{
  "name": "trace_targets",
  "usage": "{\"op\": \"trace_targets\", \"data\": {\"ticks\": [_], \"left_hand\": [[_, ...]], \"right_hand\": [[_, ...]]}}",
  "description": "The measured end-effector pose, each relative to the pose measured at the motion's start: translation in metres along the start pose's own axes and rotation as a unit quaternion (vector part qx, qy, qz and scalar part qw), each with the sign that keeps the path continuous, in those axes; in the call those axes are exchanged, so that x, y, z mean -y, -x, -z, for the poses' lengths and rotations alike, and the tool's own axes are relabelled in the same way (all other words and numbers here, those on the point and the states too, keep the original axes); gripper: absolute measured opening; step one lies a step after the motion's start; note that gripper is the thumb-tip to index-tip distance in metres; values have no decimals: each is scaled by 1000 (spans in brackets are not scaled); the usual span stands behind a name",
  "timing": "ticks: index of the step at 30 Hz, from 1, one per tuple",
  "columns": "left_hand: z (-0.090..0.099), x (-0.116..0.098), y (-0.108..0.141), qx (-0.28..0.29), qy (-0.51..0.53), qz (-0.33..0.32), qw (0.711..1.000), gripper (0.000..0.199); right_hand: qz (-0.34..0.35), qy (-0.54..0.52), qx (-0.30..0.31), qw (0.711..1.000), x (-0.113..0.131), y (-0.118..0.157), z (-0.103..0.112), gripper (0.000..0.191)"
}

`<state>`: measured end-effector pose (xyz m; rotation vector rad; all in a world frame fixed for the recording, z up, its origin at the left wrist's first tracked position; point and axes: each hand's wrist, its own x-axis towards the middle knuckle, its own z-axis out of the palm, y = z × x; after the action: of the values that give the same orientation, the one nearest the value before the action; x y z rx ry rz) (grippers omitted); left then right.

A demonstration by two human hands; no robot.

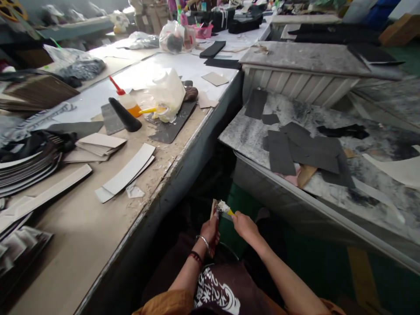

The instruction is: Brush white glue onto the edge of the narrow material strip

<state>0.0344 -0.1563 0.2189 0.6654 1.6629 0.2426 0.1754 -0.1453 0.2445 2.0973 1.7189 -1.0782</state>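
Low in the middle of the head view, my left hand [210, 232] is closed around a thin, upright, tan and dark piece [213, 211], seen nearly edge-on. To its right, my right hand [244, 226] grips the yellow handle of a brush [224, 207]. The brush head, coated in white paste, is at the upper edge of the held piece; whether they touch is hard to tell. On the table at left stand a white plastic container [169, 94] with a yellow-handled tool in it, a red-tipped bottle of orange liquid [129, 104] and a black curved object [124, 115].
The left table [75, 245] carries pale strips [126, 173], stacked curved pieces [29, 164] and plastic bags. Its edge runs diagonally beside my left arm. At right, a lower stained table [243, 127] holds dark grey sheets [280, 153]. A dark gap lies between the tables.
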Motion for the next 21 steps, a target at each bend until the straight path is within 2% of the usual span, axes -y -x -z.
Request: {"op": "trace_targets", "data": {"ticks": [4, 8, 13, 15, 19, 21], "left_hand": [[-3, 3, -16, 4, -8, 42, 999, 56], [-2, -4, -27, -3, 4, 60, 998, 55], [9, -18, -51, -62, 51, 53, 995, 59], [12, -22, -59, -69, 56, 45, 995, 55], [8, -26, -61, -62, 38, 32, 997, 50], [7, -29, -59, -65, 28, 22, 997, 52]], "right_hand": [[-29, -16, 42, 999, -4, -12, -7, 32], [-41, -22, 72, 996, -6, -21, -16, 33], [-32, 4, 105, 994, -15, -23, -28, 30], [-18, 16, 86, 996, -14, -34, -19, 31], [26, 45, 2, 999, 5, -65, 7, 40], [51, 66, -18, 996, 14, -67, 11, 42]]}}
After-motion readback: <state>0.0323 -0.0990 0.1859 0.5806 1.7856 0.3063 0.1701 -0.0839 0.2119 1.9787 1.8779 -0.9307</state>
